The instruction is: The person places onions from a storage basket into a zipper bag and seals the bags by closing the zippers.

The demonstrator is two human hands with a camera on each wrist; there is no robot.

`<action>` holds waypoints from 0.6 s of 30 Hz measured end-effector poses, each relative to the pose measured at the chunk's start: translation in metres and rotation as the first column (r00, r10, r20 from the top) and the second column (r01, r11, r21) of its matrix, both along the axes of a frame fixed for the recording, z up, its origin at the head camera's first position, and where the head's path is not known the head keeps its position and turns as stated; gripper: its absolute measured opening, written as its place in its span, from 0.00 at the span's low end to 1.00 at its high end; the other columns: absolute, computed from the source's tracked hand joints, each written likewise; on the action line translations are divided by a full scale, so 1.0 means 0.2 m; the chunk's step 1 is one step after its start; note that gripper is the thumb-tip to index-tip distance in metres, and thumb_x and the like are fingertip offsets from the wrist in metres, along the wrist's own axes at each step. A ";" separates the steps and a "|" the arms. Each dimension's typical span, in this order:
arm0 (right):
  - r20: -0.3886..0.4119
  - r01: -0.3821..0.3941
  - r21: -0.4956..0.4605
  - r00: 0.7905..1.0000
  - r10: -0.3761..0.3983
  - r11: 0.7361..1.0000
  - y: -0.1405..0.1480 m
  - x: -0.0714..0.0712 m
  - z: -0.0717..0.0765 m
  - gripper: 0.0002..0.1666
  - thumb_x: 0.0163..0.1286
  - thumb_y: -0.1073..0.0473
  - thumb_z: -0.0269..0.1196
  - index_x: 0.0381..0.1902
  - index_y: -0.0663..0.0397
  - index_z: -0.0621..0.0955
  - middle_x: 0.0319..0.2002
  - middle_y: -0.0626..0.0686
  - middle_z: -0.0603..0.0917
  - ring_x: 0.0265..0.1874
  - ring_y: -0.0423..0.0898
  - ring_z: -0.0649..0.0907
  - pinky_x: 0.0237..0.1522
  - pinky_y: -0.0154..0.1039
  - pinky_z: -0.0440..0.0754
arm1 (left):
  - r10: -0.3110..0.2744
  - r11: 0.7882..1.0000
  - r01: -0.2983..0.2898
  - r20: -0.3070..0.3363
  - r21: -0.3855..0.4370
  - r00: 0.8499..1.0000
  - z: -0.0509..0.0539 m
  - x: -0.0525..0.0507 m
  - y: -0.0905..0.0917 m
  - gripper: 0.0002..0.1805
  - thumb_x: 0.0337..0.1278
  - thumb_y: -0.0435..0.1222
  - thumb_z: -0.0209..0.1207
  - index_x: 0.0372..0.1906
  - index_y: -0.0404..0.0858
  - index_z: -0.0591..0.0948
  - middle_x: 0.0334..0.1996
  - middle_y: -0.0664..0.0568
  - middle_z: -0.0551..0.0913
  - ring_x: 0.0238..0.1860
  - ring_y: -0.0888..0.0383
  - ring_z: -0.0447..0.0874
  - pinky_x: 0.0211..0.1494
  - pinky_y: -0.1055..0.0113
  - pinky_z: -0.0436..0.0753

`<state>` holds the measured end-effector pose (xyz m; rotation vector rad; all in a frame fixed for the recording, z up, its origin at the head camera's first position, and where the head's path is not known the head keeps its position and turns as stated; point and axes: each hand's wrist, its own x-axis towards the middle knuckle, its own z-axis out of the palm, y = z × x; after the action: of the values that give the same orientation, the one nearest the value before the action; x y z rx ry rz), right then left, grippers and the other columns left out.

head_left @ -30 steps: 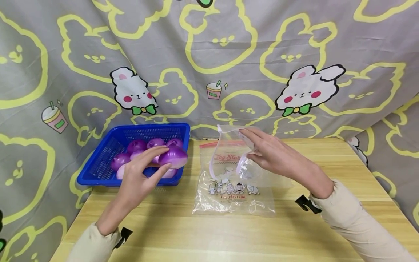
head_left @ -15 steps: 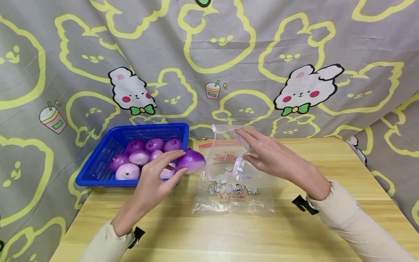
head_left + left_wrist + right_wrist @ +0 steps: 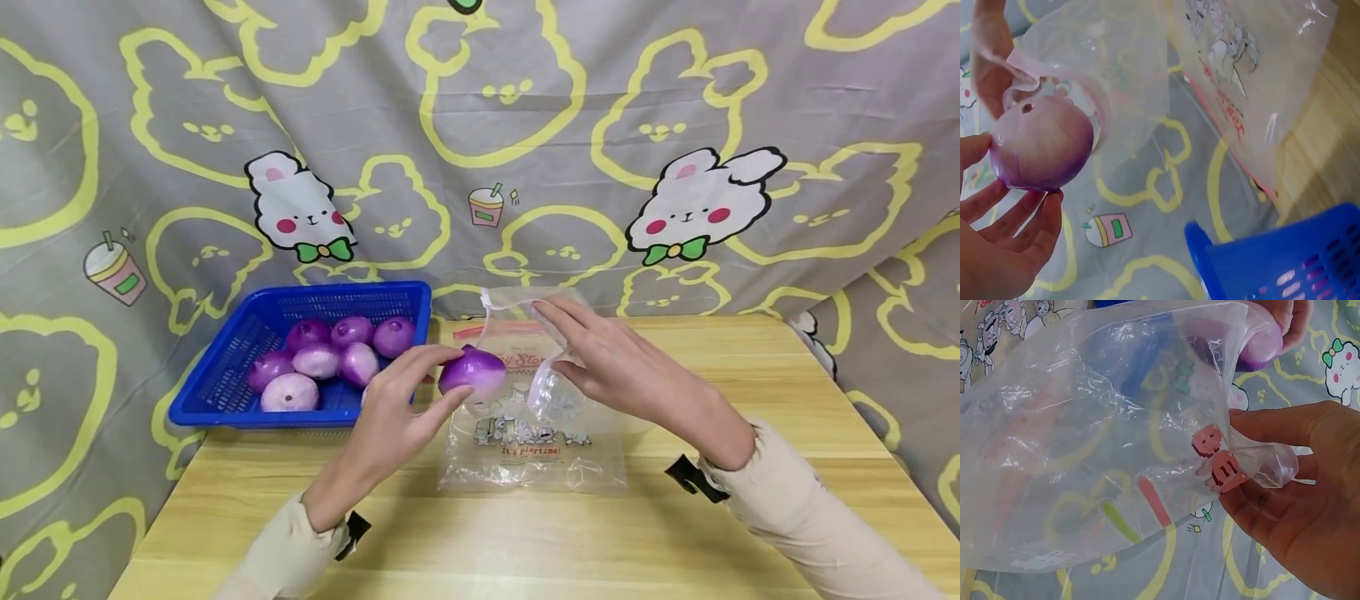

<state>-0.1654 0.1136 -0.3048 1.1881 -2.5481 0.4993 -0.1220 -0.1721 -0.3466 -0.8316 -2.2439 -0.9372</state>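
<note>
My left hand (image 3: 405,408) holds a purple onion (image 3: 480,372) between thumb and fingers, at the mouth of a clear zip bag. In the left wrist view the onion (image 3: 1044,144) shows its pale root end, with the bag's rim just behind it. My right hand (image 3: 630,358) pinches the edge of that bag (image 3: 562,400), which hangs with its mouth towards the onion. The right wrist view has the bag (image 3: 1116,425) gripped by the right hand (image 3: 1304,494), the onion (image 3: 1260,344) at its opening.
A blue basket (image 3: 217,417) with several purple onions (image 3: 289,393) stands at the table's back left. Another printed clear bag (image 3: 525,475) with a red top strip lies flat under the held one. A patterned curtain (image 3: 525,167) hangs behind the wooden table (image 3: 480,550).
My left hand has carried the onion rightwards from above the basket to the bag's mouth. My right hand, still pinching the bag, has shifted slightly left.
</note>
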 end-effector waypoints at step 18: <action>-0.036 0.010 -0.024 0.999 -0.010 1.000 0.01 0.03 0.00 0.45 0.61 0.65 0.72 0.72 0.65 0.64 0.68 0.62 0.70 0.66 0.60 0.72 0.64 0.56 0.73 | 0.033 0.998 -0.026 0.121 -0.064 0.992 -0.12 -0.03 0.07 0.23 0.64 0.45 0.64 0.59 0.39 0.80 0.58 0.49 0.82 0.59 0.55 0.78 0.63 0.57 0.77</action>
<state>-0.1587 0.1152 -0.3058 1.1651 -2.5094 0.4995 -0.1279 -0.1572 -0.3715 -0.7847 -2.3945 -0.9316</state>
